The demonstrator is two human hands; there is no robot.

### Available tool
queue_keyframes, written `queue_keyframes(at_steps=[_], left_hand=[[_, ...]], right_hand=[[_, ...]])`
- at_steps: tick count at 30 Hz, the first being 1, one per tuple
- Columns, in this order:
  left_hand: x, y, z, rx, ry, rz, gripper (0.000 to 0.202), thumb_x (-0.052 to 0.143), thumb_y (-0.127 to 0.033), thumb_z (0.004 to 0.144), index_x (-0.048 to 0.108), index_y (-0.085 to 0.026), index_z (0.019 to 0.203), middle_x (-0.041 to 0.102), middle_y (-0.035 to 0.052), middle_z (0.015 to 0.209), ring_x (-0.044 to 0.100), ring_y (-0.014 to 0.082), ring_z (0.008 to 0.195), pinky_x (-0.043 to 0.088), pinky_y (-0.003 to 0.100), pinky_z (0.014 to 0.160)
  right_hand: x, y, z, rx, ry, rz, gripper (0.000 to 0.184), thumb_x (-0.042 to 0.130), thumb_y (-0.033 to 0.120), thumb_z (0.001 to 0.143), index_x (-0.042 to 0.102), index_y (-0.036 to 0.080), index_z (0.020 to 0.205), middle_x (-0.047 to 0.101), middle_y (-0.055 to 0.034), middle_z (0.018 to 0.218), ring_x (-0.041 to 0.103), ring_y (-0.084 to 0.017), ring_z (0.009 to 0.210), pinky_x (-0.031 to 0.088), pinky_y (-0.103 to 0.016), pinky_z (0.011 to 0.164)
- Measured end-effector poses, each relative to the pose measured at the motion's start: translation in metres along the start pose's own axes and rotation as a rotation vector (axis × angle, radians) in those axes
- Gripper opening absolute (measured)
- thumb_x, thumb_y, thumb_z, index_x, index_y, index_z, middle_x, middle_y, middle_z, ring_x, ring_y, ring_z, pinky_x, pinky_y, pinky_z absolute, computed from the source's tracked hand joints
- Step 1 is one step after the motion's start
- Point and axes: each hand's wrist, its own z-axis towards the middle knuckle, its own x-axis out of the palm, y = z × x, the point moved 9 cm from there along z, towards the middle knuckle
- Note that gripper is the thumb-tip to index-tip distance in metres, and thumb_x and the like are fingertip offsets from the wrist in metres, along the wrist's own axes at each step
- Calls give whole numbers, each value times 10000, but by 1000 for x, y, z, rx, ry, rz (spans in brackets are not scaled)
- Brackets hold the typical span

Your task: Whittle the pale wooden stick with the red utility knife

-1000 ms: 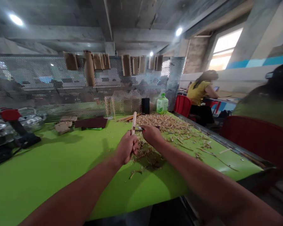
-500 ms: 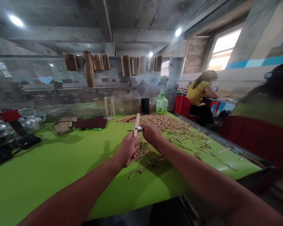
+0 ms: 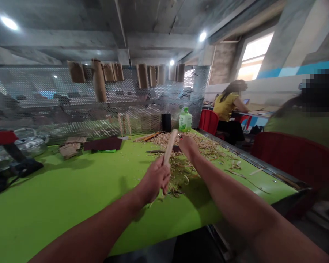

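Observation:
My left hand (image 3: pixel 155 179) grips the lower part of a pale wooden stick (image 3: pixel 168 148), which tilts up and to the right. My right hand (image 3: pixel 189 147) is a closed fist just beyond the stick. It holds a carving knife (image 3: pixel 160 151), whose dark handle is mostly hidden and whose thin blade points left. Both hands are over a loose spread of pale wood shavings (image 3: pixel 200 148) on a bright green table (image 3: pixel 57 193). The knife blade and the stick are apart.
A perforated metal screen (image 3: pixel 98 109) with hanging paper bags stands behind the table. A green-capped bottle (image 3: pixel 185 119), a black cup (image 3: pixel 166 122) and a dark abrasive sheet (image 3: pixel 102 144) stand along it. A seated person (image 3: pixel 227 107) and a red chair (image 3: pixel 296 157) are to the right.
The stick has moved up and right, with its top leaning further right. My right hand has moved right, opening a gap between blade and stick. The whole view has shifted slightly.

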Motion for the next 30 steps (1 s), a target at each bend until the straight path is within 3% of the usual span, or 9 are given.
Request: queue_keyframes(at_steps=[2, 5, 8, 13, 20, 26, 28, 30], left_hand=[[-21, -1, 9, 33, -115, -24, 169, 543, -338, 878, 505, -196, 960, 422, -77, 600, 305, 50, 376, 355, 176, 314], [-43, -3, 18, 68, -219, -55, 157, 506, -340, 885, 448, -207, 825, 418, -75, 614, 318, 52, 378, 356, 181, 304], [-47, -5, 21, 101, -229, -86, 160, 517, -331, 870, 444, -205, 804, 428, -70, 636, 342, 52, 390, 368, 181, 314], [-45, -7, 20, 105, -242, -128, 152, 549, -329, 852, 456, -210, 870, 424, -81, 656, 313, 39, 383, 340, 162, 312], [-42, -10, 18, 63, -258, -111, 120, 533, -295, 867, 437, -223, 873, 391, -92, 635, 252, 33, 361, 214, 149, 292], [-35, -10, 8, 8, -267, -90, 94, 517, -275, 889, 454, -212, 860, 380, -89, 592, 239, 35, 357, 197, 169, 309], [-24, -5, 0, -36, -245, -65, 85, 510, -282, 899, 486, -203, 918, 384, -87, 575, 238, 38, 354, 201, 173, 311], [-3, 1, -8, -66, -141, -6, 155, 521, -307, 904, 512, -192, 1007, 412, -77, 580, 266, 46, 363, 230, 173, 311]], right_hand=[[4, 12, -8, -16, -42, -108, 329, 434, 248, 930, 692, 156, 1114, 717, -170, 984, 652, -250, 871, 409, -311, 712], [23, 46, -30, -182, 22, -141, 334, 456, 286, 909, 692, 227, 1138, 730, -115, 1009, 650, -237, 872, 408, -288, 718], [35, 72, -55, -333, 94, -202, 346, 435, 269, 905, 687, 268, 1142, 738, -72, 1010, 651, -210, 868, 400, -263, 722], [36, 85, -74, -416, 148, -309, 353, 385, 290, 940, 684, 277, 1126, 742, -61, 971, 655, -195, 864, 384, -249, 706], [30, 88, -73, -424, 102, -372, 315, 381, 271, 945, 688, 235, 1004, 733, -73, 924, 648, -193, 844, 373, -251, 698], [24, 85, -65, -446, 51, -342, 306, 390, 234, 936, 684, 203, 1012, 730, -93, 957, 645, -203, 857, 396, -267, 729], [17, 70, -49, -337, 37, -317, 319, 392, 227, 933, 687, 204, 1052, 729, -99, 980, 653, -211, 888, 408, -266, 734], [12, 43, -29, -154, 60, -301, 340, 387, 228, 939, 686, 196, 1097, 724, -120, 1019, 661, -224, 924, 423, -266, 734]])
